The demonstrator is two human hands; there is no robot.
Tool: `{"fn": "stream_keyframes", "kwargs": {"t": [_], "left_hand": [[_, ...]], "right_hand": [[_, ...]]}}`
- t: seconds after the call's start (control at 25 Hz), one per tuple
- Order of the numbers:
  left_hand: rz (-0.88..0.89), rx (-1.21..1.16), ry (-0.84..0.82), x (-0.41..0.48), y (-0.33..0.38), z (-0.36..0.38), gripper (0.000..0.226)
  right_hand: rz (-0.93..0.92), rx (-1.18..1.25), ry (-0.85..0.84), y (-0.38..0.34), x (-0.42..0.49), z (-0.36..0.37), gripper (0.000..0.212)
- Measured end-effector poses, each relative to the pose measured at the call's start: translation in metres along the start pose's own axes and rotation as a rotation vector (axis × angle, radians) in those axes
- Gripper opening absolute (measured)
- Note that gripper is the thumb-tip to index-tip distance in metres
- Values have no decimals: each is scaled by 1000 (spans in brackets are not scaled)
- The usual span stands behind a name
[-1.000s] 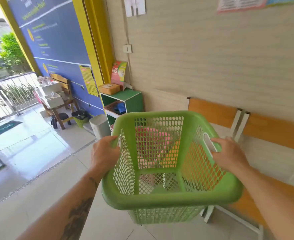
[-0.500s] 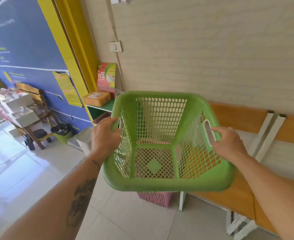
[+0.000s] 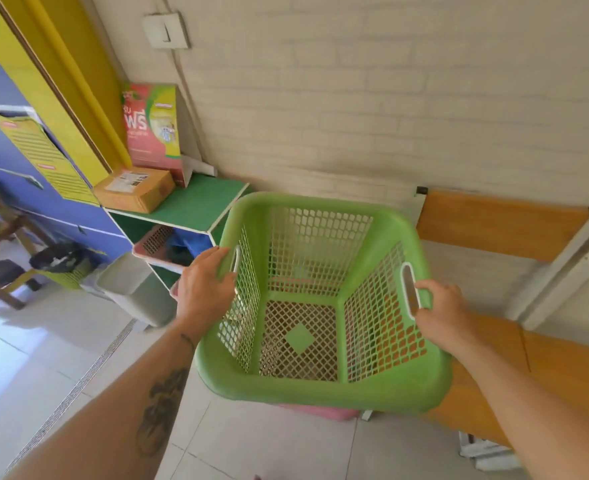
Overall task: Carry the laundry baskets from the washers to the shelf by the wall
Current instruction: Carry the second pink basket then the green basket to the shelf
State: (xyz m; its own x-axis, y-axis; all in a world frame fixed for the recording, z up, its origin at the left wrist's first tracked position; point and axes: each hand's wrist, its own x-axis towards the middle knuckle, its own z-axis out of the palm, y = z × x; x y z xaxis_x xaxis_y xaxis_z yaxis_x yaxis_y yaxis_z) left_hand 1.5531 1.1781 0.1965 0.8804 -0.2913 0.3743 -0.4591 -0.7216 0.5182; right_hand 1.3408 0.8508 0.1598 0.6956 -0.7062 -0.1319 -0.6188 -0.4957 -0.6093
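An empty green mesh laundry basket (image 3: 321,389) hangs in front of me, mouth up. My left hand (image 3: 204,289) grips its left handle and my right hand (image 3: 442,311) grips its right handle. Directly beneath it a pink basket (image 3: 317,412) stands on the floor, only its rim showing. The small green shelf (image 3: 196,202) stands against the brick wall just left of the basket, a reddish basket (image 3: 154,242) sitting in its upper compartment.
A cardboard box (image 3: 135,188) and a red-green carton (image 3: 152,129) rest on the shelf top. A grey bin (image 3: 133,289) stands on the floor left of the shelf. A wooden bench (image 3: 542,355) runs along the wall on the right.
I have stepped closer to the wall and the view has tipped down. The green basket has come lower, right over the pink basket beside the shelf. Both hands keep their grip.
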Motion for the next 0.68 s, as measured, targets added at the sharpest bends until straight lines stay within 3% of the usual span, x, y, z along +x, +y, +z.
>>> {"fn": "stream_keyframes", "kwargs": {"t": [0.16,0.36,0.56,0.68], "left_hand": [[-1,-9,-140,19,-57,66,48],[-208,-24,-414,36,-139,169,64],[-336,17,-553,21,-201,237,74],[-287,17,-560,3,-224,263,66]], "right_hand": [[141,1,-88,2,30,62,65],[381,59,-202,22,60,162,69],[503,61,-249,37,82,245,70],[531,50,-259,54,82,274,66]]}}
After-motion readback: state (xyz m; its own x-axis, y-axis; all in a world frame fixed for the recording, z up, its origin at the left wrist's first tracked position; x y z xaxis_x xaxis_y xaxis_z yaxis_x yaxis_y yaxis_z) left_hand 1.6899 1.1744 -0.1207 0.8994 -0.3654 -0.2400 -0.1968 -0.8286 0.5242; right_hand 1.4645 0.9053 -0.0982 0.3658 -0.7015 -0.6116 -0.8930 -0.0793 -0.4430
